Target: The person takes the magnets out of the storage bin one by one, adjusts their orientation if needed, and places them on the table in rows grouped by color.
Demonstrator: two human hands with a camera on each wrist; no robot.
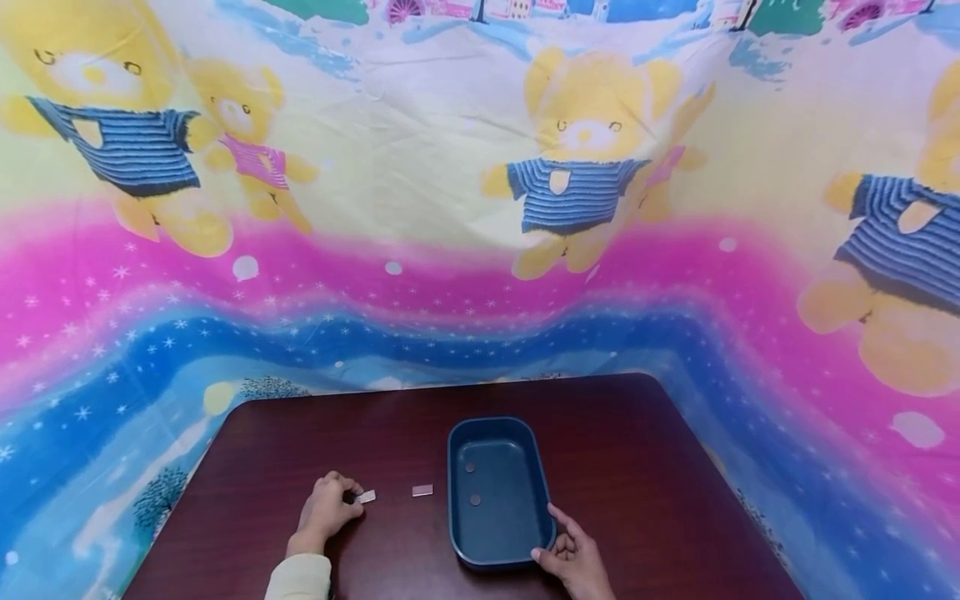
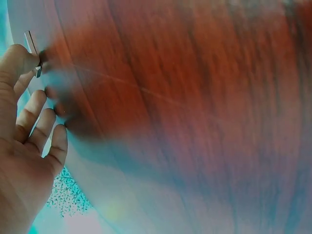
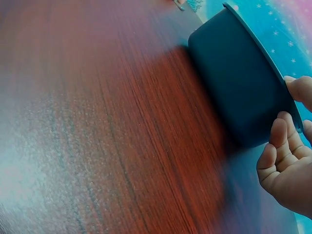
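Silver block (image 1: 367, 497), tray (image 1: 498, 533) in half-curled hands (image 1: 326, 510) (image 1: 576, 563)

The place is a small, screened-off indoor spot; whether it belongs to a home, a studio or an office cannot be told. Its worktop (image 1: 637, 467) is a dark reddish-brown table with wood grain, rounded far corners and a sheen, more like ordinary furniture than a workshop bench. Printed cloth (image 1: 420, 192), visibly creased, rises beyond the far edge and along both sides, hiding the room behind. Its teddy bears (image 1: 577, 200) in striped jumpers, snowflakes and pink and blue bands would suit a child's bedroom. The blue container (image 1: 510, 525) and small flat pieces (image 1: 423, 491) would fit many rooms.
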